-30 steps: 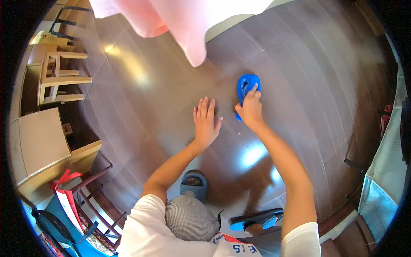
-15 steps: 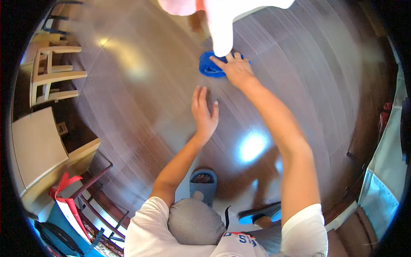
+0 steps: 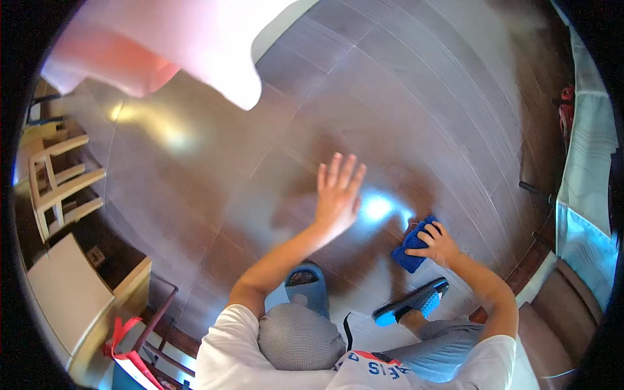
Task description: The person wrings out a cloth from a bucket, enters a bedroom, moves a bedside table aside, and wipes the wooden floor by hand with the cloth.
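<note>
A blue cloth (image 3: 414, 246) lies on the floor to the right, just beyond one slipper. My right hand (image 3: 437, 244) grips it, with the fingers bent over its upper side and part of the cloth covered by them. In the middle of the view, my left hand (image 3: 339, 198) is open with its fingers stretched forward and holds nothing. Below it is the shiny tiled floor (image 3: 273, 175); whether the palm touches the floor I cannot tell.
Close to my feet are a grey-blue slipper (image 3: 316, 286) and a dark and blue slipper (image 3: 422, 301). Wooden stool legs (image 3: 68, 182) and a pale-topped piece of furniture (image 3: 68, 292) stand at left. A white hanging fabric (image 3: 214, 45) fills the upper left. At right hangs a pale curtain (image 3: 585, 169).
My right hand has drawn the blue cloth back toward my body and to the right. My left hand has shifted right and slightly down. The view has also turned, moving the white fabric left.
</note>
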`<state>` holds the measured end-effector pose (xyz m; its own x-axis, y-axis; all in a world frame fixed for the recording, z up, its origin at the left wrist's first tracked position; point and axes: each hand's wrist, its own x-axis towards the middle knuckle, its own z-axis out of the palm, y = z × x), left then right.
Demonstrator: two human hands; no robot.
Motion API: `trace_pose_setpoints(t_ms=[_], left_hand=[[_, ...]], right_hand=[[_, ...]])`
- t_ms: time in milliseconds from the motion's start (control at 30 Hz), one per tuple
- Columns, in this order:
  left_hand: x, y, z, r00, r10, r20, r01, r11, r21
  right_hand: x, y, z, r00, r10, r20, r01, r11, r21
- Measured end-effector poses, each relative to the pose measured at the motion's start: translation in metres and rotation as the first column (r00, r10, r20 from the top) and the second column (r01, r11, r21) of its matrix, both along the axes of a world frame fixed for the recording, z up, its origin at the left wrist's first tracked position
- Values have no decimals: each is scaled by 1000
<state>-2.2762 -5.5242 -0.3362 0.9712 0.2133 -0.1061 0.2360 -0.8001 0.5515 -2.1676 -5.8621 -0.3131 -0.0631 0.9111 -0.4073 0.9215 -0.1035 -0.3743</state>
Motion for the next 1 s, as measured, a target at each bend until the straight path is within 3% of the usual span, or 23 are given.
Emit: trace_pose_setpoints(t_ms=[167, 300, 367, 500, 700, 900, 1000], left_hand=[[10, -68, 3, 911, -409, -58, 399, 908, -126], [5, -97, 0, 819, -573, -28, 573, 813, 109], [1, -99, 6, 782, -620, -59, 622, 774, 119], [-11, -117, -15, 782, -618, -80, 622, 782, 34], [-17, -139, -19, 815, -563, -137, 579, 800, 157], [-14, -148, 3, 760, -563, -326, 638, 741, 209], [-13, -154, 7, 746, -572, -342, 662, 694, 282]], right_hand=[[5, -5, -16, 997, -66, -48, 68, 997, 28], [8, -2, -10, 995, -72, -65, 72, 997, 0], [5, -4, -10, 995, -68, -69, 69, 998, 8], [8, -9, -17, 997, -38, -62, 41, 998, 49], [3, -20, -25, 996, -64, -59, 78, 956, 282], [-2, -31, -31, 996, -80, -47, 92, 918, 387], [-15, -35, -39, 995, -101, 8, 90, 914, 397]])
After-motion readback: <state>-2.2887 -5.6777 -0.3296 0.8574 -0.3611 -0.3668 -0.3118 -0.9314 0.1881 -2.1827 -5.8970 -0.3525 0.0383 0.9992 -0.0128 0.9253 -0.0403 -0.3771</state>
